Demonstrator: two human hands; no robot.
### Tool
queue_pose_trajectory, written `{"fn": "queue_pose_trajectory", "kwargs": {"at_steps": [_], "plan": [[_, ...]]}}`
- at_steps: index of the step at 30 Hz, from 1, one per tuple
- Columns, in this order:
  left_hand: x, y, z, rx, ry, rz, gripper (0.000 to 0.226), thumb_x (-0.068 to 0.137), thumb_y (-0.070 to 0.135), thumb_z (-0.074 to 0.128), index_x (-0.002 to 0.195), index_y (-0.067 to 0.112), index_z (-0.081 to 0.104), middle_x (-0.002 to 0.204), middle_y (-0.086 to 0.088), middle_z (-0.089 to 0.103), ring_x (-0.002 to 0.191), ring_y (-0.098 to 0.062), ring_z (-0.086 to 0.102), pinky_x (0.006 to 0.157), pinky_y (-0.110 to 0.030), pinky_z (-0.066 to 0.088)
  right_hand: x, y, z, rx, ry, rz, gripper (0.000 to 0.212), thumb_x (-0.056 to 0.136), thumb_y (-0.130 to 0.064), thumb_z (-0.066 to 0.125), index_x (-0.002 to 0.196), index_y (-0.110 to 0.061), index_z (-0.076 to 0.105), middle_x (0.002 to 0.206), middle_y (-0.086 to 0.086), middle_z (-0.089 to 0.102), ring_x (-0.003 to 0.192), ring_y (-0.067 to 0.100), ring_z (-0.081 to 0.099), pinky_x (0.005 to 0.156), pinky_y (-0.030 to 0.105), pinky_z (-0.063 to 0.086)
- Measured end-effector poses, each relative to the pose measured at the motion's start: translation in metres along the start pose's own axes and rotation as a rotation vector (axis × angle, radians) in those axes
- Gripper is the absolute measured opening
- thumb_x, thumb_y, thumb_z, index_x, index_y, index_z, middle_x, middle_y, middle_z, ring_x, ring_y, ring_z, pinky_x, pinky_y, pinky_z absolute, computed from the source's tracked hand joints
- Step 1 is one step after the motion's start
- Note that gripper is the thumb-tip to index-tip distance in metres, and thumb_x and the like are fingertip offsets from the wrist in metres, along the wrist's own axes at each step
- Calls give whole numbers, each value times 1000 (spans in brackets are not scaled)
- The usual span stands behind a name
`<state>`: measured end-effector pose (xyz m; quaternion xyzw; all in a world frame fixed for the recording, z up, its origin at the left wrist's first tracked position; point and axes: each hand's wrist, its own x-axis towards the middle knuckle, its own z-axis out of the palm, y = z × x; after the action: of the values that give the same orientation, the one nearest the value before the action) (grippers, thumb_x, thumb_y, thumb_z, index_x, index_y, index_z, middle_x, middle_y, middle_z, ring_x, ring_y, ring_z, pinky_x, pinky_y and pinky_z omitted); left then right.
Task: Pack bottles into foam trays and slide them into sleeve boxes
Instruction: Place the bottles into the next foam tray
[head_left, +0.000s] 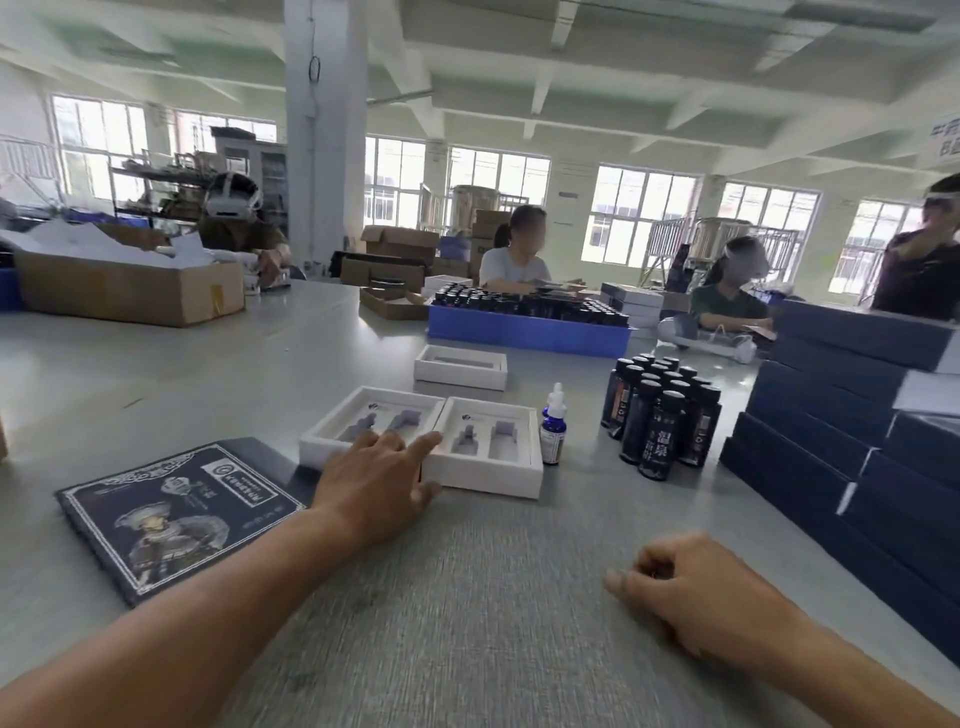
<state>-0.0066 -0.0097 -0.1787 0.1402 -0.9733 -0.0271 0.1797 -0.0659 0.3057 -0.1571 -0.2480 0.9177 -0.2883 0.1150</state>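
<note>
Early going: your left hand rests flat-fingered on two empty foam trays, right hand idles loosely curled on the tabletop, bottles stand unpacked beside them, sleeve box waits left.

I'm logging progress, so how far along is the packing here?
Stacked navy boxes on the right may be finished; I can't tell. In hand: the left hand rests on two empty foam trays, while the right hand holds nothing. Left: the dark bottles and dropper bottle stand unpacked, a third tray is empty, and the printed sleeve lies unused.
</note>
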Motion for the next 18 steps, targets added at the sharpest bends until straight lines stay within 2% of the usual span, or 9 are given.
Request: {"fn": "queue_pose_trajectory", "kwargs": {"at_steps": [2, 4, 6, 8, 10, 13, 16, 18], "plan": [[-2, 0, -1, -36, 38, -5, 74, 91, 49, 53, 152, 33, 15, 151, -4, 40, 139, -27, 34, 110, -45, 33, 12, -4, -1, 93, 34, -3, 25, 90, -40, 70, 82, -17, 70, 59, -2, 69, 45, 6, 58, 46, 20, 48], [-2, -4, -4, -31, 77, -48, 76, 87, 39, 54, 153, 27, 18, 152, -4, 38, 139, -26, 33, 110, -43, 32, 34, -11, -1, 106, 133, -26, 20, 92, -35, 69, 96, -16, 69, 73, -2, 71, 55, 7, 63, 55, 23, 53], [-3, -10, -7, 8, 115, -99, 74, 83, 35, 55, 151, 25, 26, 150, -2, 40, 135, -23, 37, 105, -42, 35, 63, -17, 2, 147, 231, -25, 33, 91, -31, 71, 116, -10, 64, 94, 2, 70, 76, 14, 68, 75, 33, 58], [-7, -17, -4, 27, 126, -127, 68, 83, 35, 54, 147, 25, 35, 148, 1, 44, 133, -21, 38, 105, -42, 34, 93, -26, 4, 228, 286, -1, 49, 89, -26, 73, 130, -3, 57, 112, 9, 68, 96, 24, 68, 93, 45, 55], [-11, -20, 5, 40, 121, -131, 64, 84, 37, 54, 146, 27, 38, 149, 4, 42, 135, -20, 36, 107, -42, 32, 120, -32, 7, 276, 299, 21, 57, 87, -24, 75, 136, -3, 53, 125, 12, 64, 109, 28, 65, 101, 48, 51], [-11, -20, 12, 63, 159, -108, 59, 87, 39, 53, 144, 29, 41, 148, 5, 43, 135, -20, 35, 107, -44, 30, 155, -37, 13, 304, 317, 90, 54, 85, -19, 77, 132, -2, 57, 126, 15, 64, 110, 30, 64, 99, 47, 52], [-10, -18, 14, 83, 213, -81, 51, 91, 43, 48, 140, 31, 45, 144, 6, 48, 132, -20, 39, 103, -44, 31, 178, -37, 22, 267, 351, 129, 23, 83, -18, 75, 104, -8, 73, 106, 16, 73, 95, 32, 69, 87, 47, 57], [-11, -18, 15, 76, 232, -74, 47, 92, 44, 46, 137, 32, 48, 141, 6, 51, 130, -20, 42, 100, -44, 32, 185, -35, 27, 242, 379, 140, 27, 84, -25, 75, 109, -15, 74, 102, 9, 74, 92, 29, 69, 85, 44, 57]]}}
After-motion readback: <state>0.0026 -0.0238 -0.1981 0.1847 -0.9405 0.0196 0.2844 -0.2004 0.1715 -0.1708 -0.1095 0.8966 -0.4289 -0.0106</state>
